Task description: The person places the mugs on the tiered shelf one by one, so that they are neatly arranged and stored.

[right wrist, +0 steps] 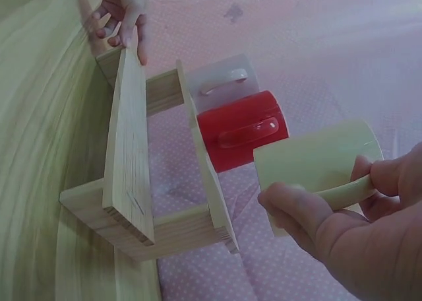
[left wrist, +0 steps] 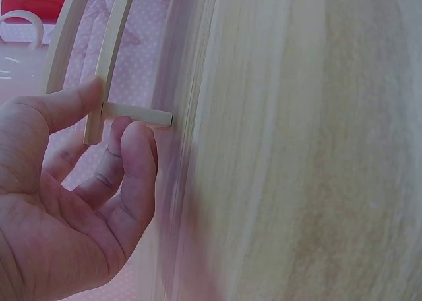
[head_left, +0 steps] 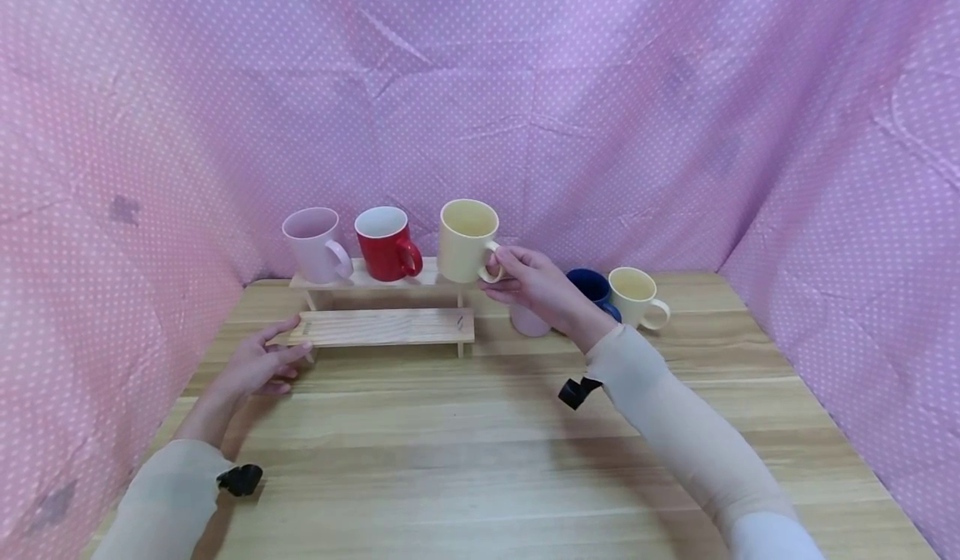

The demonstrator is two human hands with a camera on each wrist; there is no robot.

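My right hand (head_left: 536,287) pinches the handle of a yellow mug (head_left: 467,243) at the right end of the wooden rack's upper shelf. In the right wrist view that mug (right wrist: 316,157) looks slightly off the shelf (right wrist: 204,156). My left hand (head_left: 258,364) grips the left end of the lower shelf (head_left: 390,327); in the left wrist view the thumb and fingers (left wrist: 138,149) are round its end and leg. A pink mug (head_left: 311,247) and a red mug (head_left: 384,247) stand upright on the upper shelf, handles to the right.
Right of the rack, on the wooden table (head_left: 465,460), stand a dark blue mug (head_left: 588,283), another yellow mug (head_left: 633,293) and a pink mug (head_left: 528,320), partly hidden by my right hand. A pink dotted cloth (head_left: 480,85) hangs behind and on both sides.
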